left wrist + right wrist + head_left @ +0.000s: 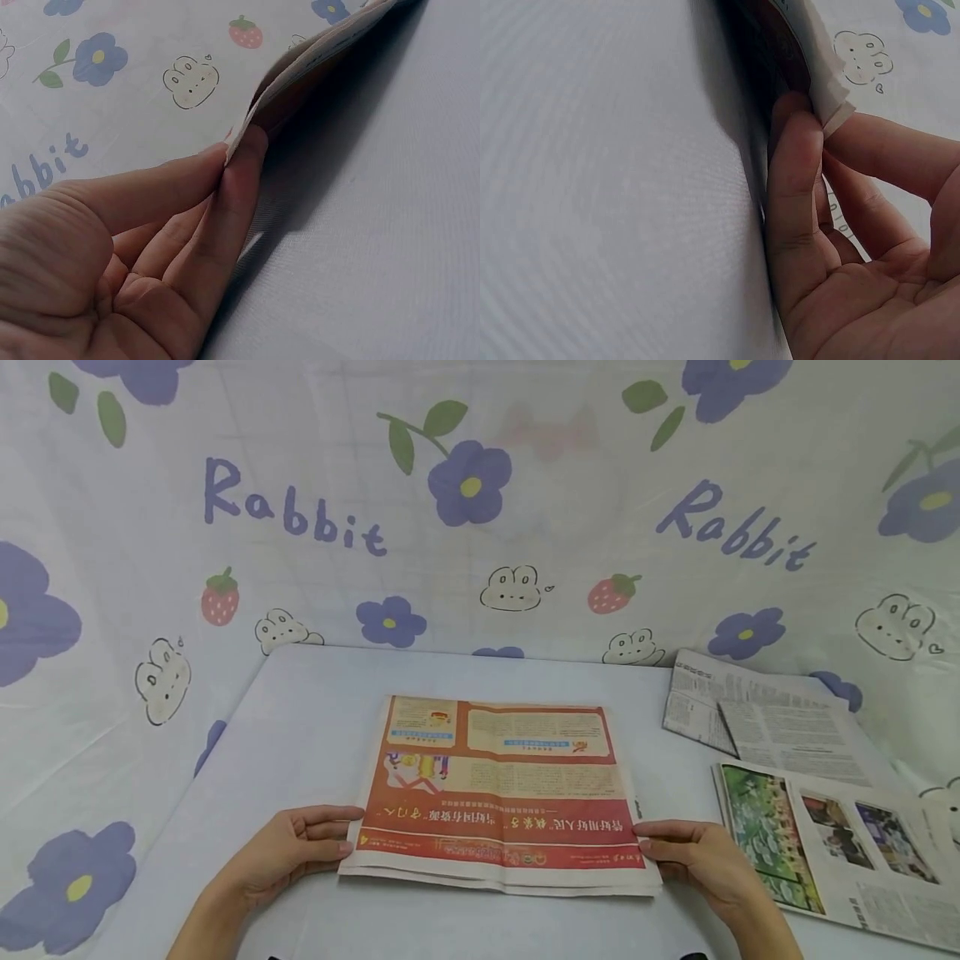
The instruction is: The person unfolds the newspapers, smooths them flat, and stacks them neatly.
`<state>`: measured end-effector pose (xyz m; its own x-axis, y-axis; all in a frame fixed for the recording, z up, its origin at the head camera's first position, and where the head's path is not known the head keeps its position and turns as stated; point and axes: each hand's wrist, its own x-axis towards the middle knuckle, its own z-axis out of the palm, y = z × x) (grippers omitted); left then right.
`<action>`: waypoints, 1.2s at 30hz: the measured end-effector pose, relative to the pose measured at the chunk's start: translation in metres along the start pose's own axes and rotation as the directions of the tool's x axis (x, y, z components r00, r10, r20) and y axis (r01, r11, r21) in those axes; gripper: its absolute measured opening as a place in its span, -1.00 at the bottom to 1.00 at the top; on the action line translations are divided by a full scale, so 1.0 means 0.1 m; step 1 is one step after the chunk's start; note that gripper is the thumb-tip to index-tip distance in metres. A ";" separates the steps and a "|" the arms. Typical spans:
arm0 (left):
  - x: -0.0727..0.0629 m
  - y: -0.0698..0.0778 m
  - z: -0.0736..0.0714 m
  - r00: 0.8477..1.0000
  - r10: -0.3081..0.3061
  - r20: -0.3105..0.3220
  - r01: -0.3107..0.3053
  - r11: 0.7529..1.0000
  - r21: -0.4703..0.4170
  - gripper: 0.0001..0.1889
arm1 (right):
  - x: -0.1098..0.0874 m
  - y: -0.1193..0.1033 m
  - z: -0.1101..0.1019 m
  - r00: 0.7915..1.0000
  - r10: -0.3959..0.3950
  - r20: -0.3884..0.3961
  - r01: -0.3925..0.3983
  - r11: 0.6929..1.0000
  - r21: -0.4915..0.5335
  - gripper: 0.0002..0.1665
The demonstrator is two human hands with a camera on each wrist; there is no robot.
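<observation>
A folded newspaper [495, 793] with red and orange print lies in the middle of the table, its text upside down in the head view. My left hand [296, 847] pinches its left edge between thumb and fingers. In the left wrist view, the newspaper's edge [300, 64] lifts off the table where the left hand [150, 255] grips it. On the opposite side, my right hand [693, 860] pinches the right edge. The right wrist view shows the layered paper edge [829, 75] between thumb and fingers of the right hand [855, 247].
More newspapers lie at the right: one with colour photos [840, 852] near the front, and a grey printed one [780, 718] behind it. The white table [300, 718] backs onto a curtain [540, 510] printed with rabbits, flowers and strawberries.
</observation>
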<state>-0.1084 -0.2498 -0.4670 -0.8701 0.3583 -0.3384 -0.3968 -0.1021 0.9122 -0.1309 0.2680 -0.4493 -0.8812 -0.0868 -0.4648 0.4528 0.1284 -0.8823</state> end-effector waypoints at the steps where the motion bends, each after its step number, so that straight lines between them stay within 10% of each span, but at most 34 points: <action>1: 0.00 0.00 0.00 1.000 0.002 -0.005 -0.002 1.000 0.002 -0.41 | 0.00 0.00 0.00 1.000 0.000 0.000 0.000 1.000 0.001 -0.69; 19: 0.04 -0.04 -0.02 0.997 0.072 0.017 -0.071 0.997 -0.042 -0.48 | 0.00 0.02 0.01 0.999 0.019 -0.026 -0.019 1.000 -0.004 -0.67; 30: 0.00 0.00 0.08 0.985 0.153 -0.079 -0.127 0.955 0.269 -0.62 | 0.01 0.01 0.05 0.997 0.012 -0.070 -0.014 0.999 -0.036 -0.65; 36: 0.02 -0.01 0.09 0.988 0.127 0.092 -0.151 0.929 0.338 -0.66 | -0.01 0.00 0.05 0.998 0.004 -0.062 -0.006 0.999 -0.032 -0.66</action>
<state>-0.1072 -0.2408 -0.4661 -0.8831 0.4259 -0.1969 -0.1382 0.1650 0.9766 -0.1293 0.2628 -0.4496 -0.8863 -0.0247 -0.4625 0.4532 0.1604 -0.8769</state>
